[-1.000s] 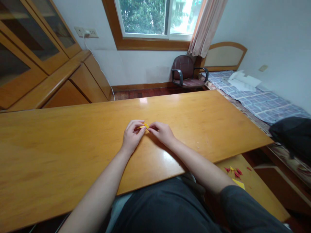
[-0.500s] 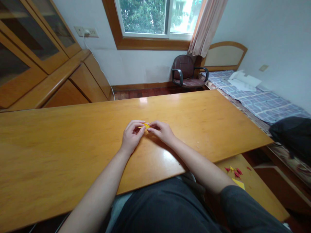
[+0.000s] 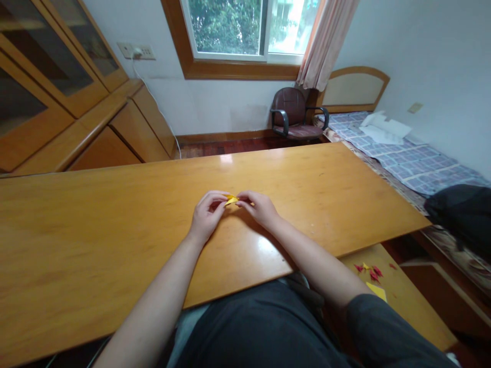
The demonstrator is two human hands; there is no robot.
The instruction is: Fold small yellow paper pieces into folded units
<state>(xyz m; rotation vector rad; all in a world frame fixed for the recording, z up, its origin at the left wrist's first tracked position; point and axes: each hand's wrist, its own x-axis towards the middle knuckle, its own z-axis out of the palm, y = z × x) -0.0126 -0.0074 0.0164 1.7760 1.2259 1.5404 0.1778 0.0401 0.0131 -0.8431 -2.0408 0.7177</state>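
Note:
A small folded piece of yellow paper (image 3: pixel 231 200) is held between my two hands, above the middle of the wooden table (image 3: pixel 115 230). My left hand (image 3: pixel 208 209) pinches its left side with thumb and fingers. From the right, my right hand (image 3: pixel 258 205) grips its other end between thumb and fingertips. Parts of the paper are hidden behind the fingers, and its exact folded shape is too small to make out.
At the lower right, a lower wooden surface (image 3: pixel 414 312) carries several small red folded pieces (image 3: pixel 374 275), a small yellow one (image 3: pixel 366 266) and a yellow paper sheet (image 3: pixel 376 291). Beyond the table stand a brown armchair (image 3: pixel 293 112) and a bed with a black bag (image 3: pixel 462 214).
My hands have drawn slightly apart, the right one shifting a little to the right. More of the yellow paper shows between the fingertips.

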